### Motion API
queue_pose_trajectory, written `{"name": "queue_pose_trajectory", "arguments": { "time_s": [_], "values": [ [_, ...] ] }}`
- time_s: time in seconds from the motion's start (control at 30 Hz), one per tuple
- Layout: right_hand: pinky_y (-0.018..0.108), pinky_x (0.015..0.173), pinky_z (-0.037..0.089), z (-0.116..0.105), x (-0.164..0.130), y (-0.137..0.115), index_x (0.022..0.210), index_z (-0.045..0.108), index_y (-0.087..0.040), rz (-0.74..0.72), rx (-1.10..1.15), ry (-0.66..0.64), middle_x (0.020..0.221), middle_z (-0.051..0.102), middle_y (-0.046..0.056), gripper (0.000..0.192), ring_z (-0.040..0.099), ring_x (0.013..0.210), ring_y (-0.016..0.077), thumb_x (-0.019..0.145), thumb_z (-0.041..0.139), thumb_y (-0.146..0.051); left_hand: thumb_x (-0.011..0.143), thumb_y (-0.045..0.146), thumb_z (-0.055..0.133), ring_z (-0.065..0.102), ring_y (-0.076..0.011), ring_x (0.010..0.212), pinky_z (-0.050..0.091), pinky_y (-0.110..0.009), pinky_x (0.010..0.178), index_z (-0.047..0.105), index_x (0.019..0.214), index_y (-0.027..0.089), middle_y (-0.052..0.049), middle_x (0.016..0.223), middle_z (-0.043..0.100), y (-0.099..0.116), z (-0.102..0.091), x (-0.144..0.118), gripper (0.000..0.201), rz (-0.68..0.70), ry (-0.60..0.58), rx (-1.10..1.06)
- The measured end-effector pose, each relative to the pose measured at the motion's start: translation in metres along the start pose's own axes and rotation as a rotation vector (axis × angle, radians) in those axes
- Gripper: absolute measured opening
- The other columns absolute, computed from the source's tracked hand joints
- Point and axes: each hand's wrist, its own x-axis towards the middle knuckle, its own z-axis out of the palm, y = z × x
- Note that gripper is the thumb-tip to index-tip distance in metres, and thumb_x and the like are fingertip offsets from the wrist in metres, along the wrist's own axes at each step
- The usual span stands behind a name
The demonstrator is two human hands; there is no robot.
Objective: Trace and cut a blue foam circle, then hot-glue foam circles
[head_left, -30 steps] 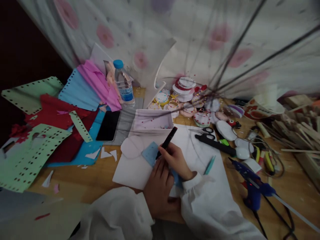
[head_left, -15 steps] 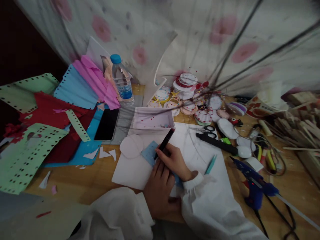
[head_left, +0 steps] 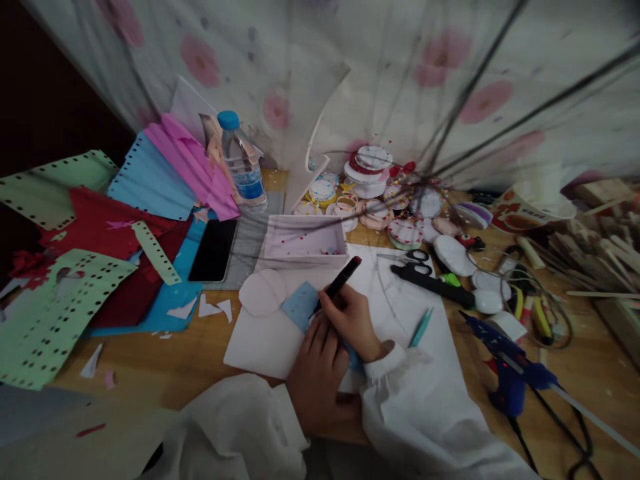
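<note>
A black marker [head_left: 342,280] with a dark red end is pinched in my right hand [head_left: 353,323], slanting up to the right. Its tip meets a light blue piece of paper [head_left: 300,305] that lies on a white sheet [head_left: 260,343]. My left hand [head_left: 317,370] rests flat over the same blue paper, fingers extended, and covers its middle. More blue paper shows beyond the left fingers, by the right wrist. Left of the marker lies a white paper circle [head_left: 263,292]. Just behind the hands stands an open pale box [head_left: 306,250] with small red bits inside.
Scissors [head_left: 420,260], a black-handled tool [head_left: 435,285] and teal tweezers [head_left: 421,328] lie to the right. Farther right is a blue glue gun [head_left: 510,360] with a red light. A phone [head_left: 213,251], water bottle [head_left: 243,167] and coloured papers [head_left: 120,280] occupy the left.
The marker and my right fingers have shifted slightly to the right, and the marker leans lower. My left hand stays on the blue paper.
</note>
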Motion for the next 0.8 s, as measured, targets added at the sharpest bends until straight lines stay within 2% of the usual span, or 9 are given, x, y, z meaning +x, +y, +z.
{"name": "queue_pose_trajectory", "arguments": {
  "time_s": [0.13,0.5,0.73,0.8],
  "values": [
    [0.024,0.049,0.042,0.0002,0.0005,0.0016,0.076,0.063,-0.016,0.04,-0.035,0.112,0.062,0.062,0.002,0.024,0.054,0.053,0.0135,0.081,0.058,-0.039,0.071,0.061,0.054,0.028,-0.0408,0.135,0.023,-0.057,0.11,0.059,0.112,0.005,-0.026,0.135,0.046,0.0,-0.0022,0.0004,0.069,0.012,0.013,0.028],
    [0.023,0.045,0.04,-0.0042,0.0006,-0.0021,0.066,0.06,-0.016,0.117,-0.118,0.265,0.055,0.06,0.001,0.03,0.053,0.048,0.0133,0.078,0.057,-0.043,0.072,0.058,0.054,0.023,-0.0399,0.137,0.021,-0.058,0.111,0.062,0.102,0.005,-0.028,0.134,0.046,0.0004,-0.002,0.0014,0.062,0.015,0.015,0.026],
    [0.023,0.046,0.041,-0.0064,-0.0003,0.0047,0.07,0.057,-0.017,0.104,-0.038,0.346,0.056,0.058,-0.001,0.025,0.051,0.049,0.0123,0.078,0.059,-0.041,0.072,0.057,0.054,0.019,-0.0403,0.138,0.018,-0.057,0.111,0.061,0.104,0.006,-0.028,0.138,0.041,0.0,-0.0029,0.0,0.061,0.018,0.0,0.045],
    [0.023,0.047,0.042,-0.0074,-0.0009,0.0067,0.074,0.058,-0.017,0.064,0.048,0.316,0.058,0.058,-0.001,0.024,0.05,0.05,0.0119,0.079,0.06,-0.04,0.072,0.059,0.054,0.018,-0.0412,0.138,0.018,-0.057,0.111,0.06,0.104,0.006,-0.027,0.14,0.039,0.0011,-0.0039,0.0004,0.062,0.017,-0.04,0.06]
  ]
}}
